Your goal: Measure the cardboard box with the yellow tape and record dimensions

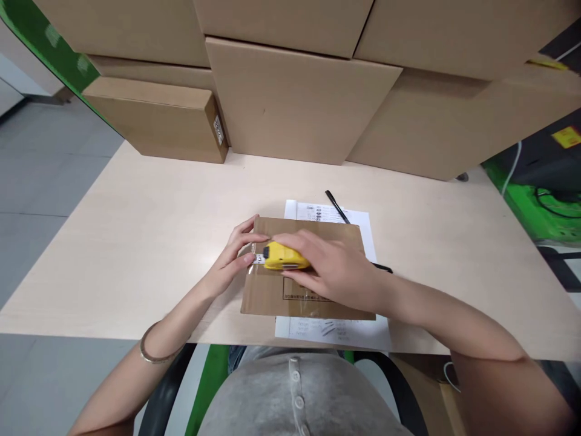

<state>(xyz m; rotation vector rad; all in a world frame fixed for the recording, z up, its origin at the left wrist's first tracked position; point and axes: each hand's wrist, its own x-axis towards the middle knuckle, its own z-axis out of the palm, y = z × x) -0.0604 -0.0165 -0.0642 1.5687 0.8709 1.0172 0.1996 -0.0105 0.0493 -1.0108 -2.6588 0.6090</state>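
Observation:
A flat brown cardboard box (265, 297) with printing and clear tape lies in front of me on the table. My right hand (331, 266) grips a yellow tape measure (284, 257) on top of it. A short length of the white blade (259, 259) sticks out to the left, up to the box's left edge. My left hand (231, 257) is at that edge. Its thumb touches the blade's end and its index finger lies on the box top. The blade's hook is hidden by the thumb.
Printed paper sheets (333, 330) lie partly beneath the box, with a black pen (336, 204) across their top. Another dark pen-like tip (384, 267) shows beside my right wrist. Large cardboard boxes (290, 103) line the table's back, with a smaller carton (158, 121) at the left.

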